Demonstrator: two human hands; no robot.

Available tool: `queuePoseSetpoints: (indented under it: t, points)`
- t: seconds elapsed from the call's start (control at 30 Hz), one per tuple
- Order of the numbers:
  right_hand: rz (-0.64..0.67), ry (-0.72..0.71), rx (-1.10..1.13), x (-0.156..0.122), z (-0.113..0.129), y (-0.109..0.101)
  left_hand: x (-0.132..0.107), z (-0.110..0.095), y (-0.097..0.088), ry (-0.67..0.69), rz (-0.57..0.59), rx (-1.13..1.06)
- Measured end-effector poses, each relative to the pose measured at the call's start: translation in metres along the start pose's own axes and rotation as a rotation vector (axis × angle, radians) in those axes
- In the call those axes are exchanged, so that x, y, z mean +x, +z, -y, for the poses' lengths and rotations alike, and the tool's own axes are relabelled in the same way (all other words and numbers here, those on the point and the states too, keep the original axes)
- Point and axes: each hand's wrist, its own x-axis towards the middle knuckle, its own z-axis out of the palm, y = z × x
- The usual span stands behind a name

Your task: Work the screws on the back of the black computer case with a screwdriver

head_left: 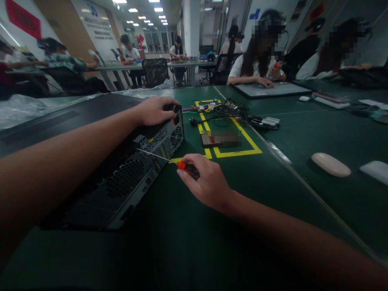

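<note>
Screwdriver (182, 165) pinched in right hand (206, 182) fingers, tip at rear of computer case (127, 178), left hand (156, 110) fingers curled over its top edge, green tabletop (242, 190)

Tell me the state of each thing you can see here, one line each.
left hand: fingers curled over the top edge of the case.
right hand: closed around the screwdriver handle.
screwdriver: held, tip at the case's rear panel.
case: lying on the table, rear panel facing the right hand.
cables: loose tangle on the table, apart from the case.
</note>
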Motion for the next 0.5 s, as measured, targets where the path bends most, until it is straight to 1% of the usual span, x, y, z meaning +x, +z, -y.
queuePoseSetpoints:
  t: [0.2,0.5]
  points:
    - [-0.026,-0.023,-0.058,-0.0006,0.0016,-0.0007,0.0005,0.0007,0.0002,0.010,-0.006,-0.004]
    - [-0.018,-0.038,-0.095,0.0018,0.0053,-0.0041,0.0007,0.0029,0.0010,0.027,-0.027,-0.053]
